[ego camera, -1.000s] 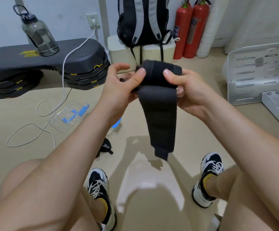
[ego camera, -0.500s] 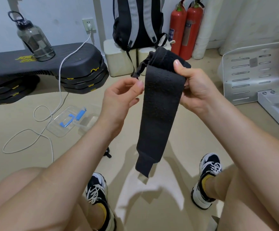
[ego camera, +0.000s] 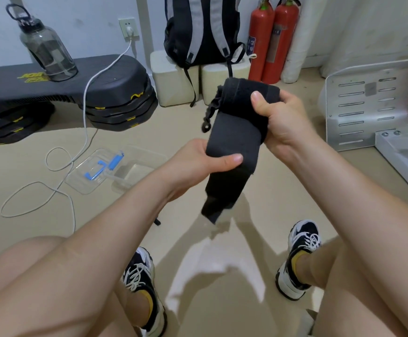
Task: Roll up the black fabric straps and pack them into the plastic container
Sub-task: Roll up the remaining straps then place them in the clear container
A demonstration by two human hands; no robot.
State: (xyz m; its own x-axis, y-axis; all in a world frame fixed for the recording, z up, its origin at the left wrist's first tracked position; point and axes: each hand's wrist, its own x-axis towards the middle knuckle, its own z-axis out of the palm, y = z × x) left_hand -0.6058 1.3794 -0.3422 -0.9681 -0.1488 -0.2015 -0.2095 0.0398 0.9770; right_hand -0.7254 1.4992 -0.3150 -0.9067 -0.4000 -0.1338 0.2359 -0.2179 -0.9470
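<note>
Black fabric strap (ego camera: 234,139): held in mid-air above the floor, between the knees, well apart from the container; its far end is wound into a thick roll and the rest hangs down.
Right hand (ego camera: 287,122): curled round the roll from the right, thumb (ego camera: 259,99) pressed flat on the roll's near face, the other fingers hidden behind the fabric.
Left hand (ego camera: 193,161): pinches the flat run just below the roll, thumb (ego camera: 232,158) across the front, fingers out of sight behind.
Why held so: the right hand seems to clamp the windings so they cannot spring loose, while the left holds the free length taut and straight to feed the next turn.
Loose tail (ego camera: 214,210): dangles free, touching nothing, so a fair length looks left to wind.
Cord loop (ego camera: 209,115): hangs off the roll's left edge, not yet tucked in.
Plastic container (ego camera: 144,152): on the floor at the left, open and apparently holding no strap.
Lid (ego camera: 83,177): lies just left of the container, with blue clips (ego camera: 111,162).
Step in hand: rolling, likely about midway for this strap; packing not yet begun.
</note>
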